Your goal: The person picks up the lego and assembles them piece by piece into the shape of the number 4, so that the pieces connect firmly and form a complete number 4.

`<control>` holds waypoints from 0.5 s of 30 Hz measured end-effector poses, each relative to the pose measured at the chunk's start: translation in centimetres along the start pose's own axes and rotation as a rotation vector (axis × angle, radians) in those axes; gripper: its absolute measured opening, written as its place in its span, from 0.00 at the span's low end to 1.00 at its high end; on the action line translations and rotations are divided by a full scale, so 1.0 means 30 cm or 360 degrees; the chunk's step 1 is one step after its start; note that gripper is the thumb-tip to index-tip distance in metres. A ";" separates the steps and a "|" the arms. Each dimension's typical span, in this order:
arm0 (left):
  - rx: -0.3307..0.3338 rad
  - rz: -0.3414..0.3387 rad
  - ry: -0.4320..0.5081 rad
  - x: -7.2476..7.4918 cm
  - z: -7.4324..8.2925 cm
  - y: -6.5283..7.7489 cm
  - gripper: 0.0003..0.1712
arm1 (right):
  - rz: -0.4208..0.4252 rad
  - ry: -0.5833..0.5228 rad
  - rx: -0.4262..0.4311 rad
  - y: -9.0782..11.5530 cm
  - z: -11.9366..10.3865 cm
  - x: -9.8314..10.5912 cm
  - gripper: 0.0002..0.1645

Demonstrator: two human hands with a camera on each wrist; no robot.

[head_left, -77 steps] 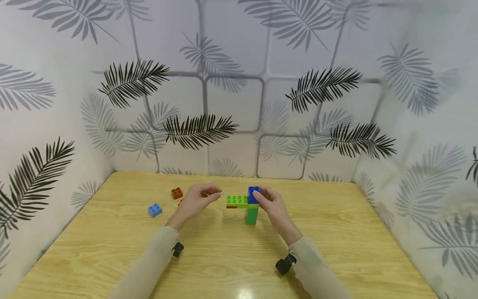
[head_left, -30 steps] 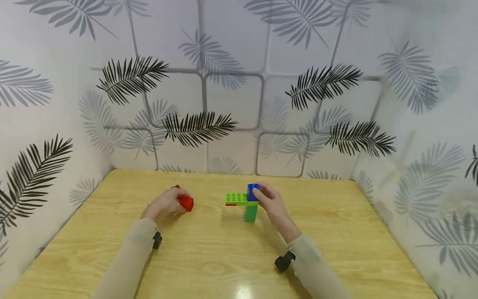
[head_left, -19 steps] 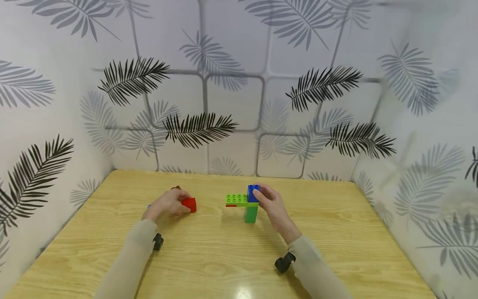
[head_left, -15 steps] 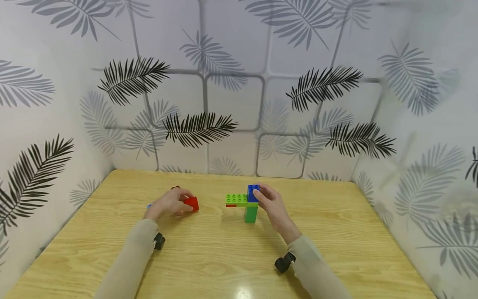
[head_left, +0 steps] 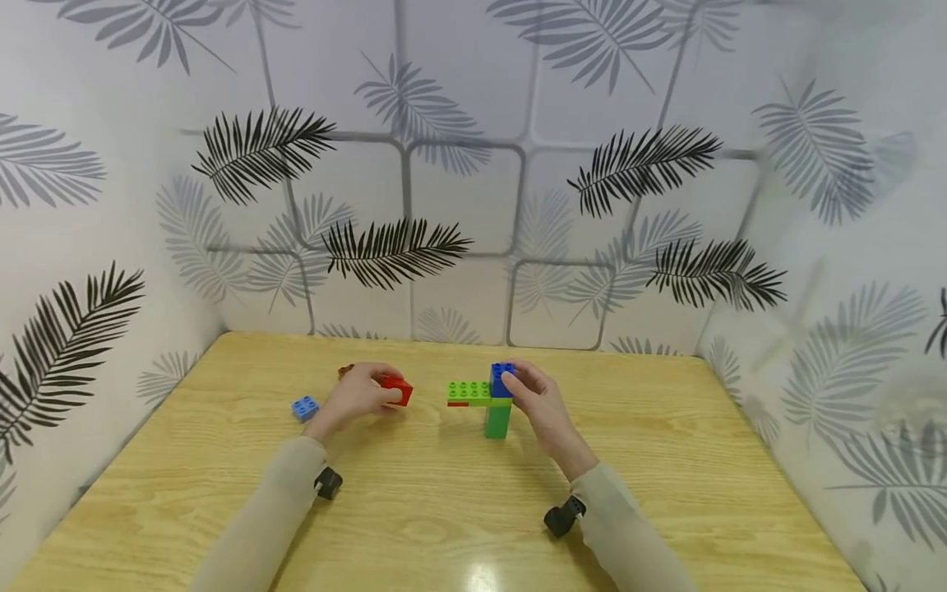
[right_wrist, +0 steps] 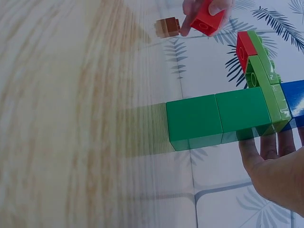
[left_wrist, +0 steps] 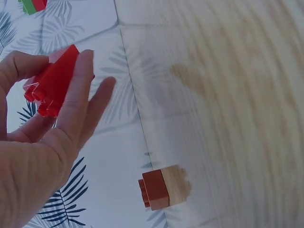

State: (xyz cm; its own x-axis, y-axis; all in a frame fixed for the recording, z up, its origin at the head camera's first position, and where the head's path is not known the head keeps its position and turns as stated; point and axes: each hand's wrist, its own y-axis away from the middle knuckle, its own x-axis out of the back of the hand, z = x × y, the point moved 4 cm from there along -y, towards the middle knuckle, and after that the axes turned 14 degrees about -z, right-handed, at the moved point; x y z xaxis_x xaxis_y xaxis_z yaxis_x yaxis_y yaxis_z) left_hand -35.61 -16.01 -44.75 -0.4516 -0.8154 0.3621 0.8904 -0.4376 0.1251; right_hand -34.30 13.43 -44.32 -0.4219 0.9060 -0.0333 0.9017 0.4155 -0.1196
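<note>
My left hand (head_left: 357, 396) pinches a red toy brick (left_wrist: 61, 78) between thumb and fingers, a little above the table. Its studs face back toward the palm in the left wrist view. Toward the centre stands a built tower: two stacked green bricks (right_wrist: 194, 121) carry a long lime-green brick (head_left: 468, 392) that juts out to the left. Beneath that arm's free end is another red brick (right_wrist: 244, 50). A dark blue brick (head_left: 497, 384) sits on top over the green column, and my right hand (head_left: 549, 415) grips it from the right side.
A light blue brick (head_left: 305, 409) lies on the wooden table (head_left: 444, 510) left of my left hand. Just behind that hand is a brown brick (left_wrist: 156, 190), partly hidden in the head view. A patterned wall covering rises along the table's back edge.
My left hand went left from beside the tower, took hold of the red brick and has brought it back rightward, uncovering the light blue brick. The right hand and the tower stay put.
</note>
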 end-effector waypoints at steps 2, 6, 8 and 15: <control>-0.0014 0.0027 -0.0044 -0.009 0.014 0.003 0.23 | 0.0001 0.0006 -0.0004 0.001 -0.002 -0.001 0.25; -0.0060 0.0049 -0.0043 -0.029 0.039 0.007 0.22 | 0.0006 0.0007 -0.0008 0.003 -0.003 0.000 0.25; -0.0113 0.0038 0.0002 -0.040 0.052 0.007 0.23 | 0.0009 0.0012 -0.0009 0.003 -0.001 0.002 0.25; -0.0343 0.0071 0.0023 -0.078 0.089 -0.007 0.32 | 0.0020 0.0006 -0.0032 -0.010 0.009 0.010 0.25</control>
State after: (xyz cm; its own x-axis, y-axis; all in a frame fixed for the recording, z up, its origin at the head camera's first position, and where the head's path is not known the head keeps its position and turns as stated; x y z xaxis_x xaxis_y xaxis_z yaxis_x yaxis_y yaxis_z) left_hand -34.58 -13.00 -43.15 -0.4140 -0.8406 0.3493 0.8777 -0.4704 -0.0916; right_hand -34.72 13.55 -44.57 -0.4103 0.9114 -0.0307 0.9086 0.4057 -0.0989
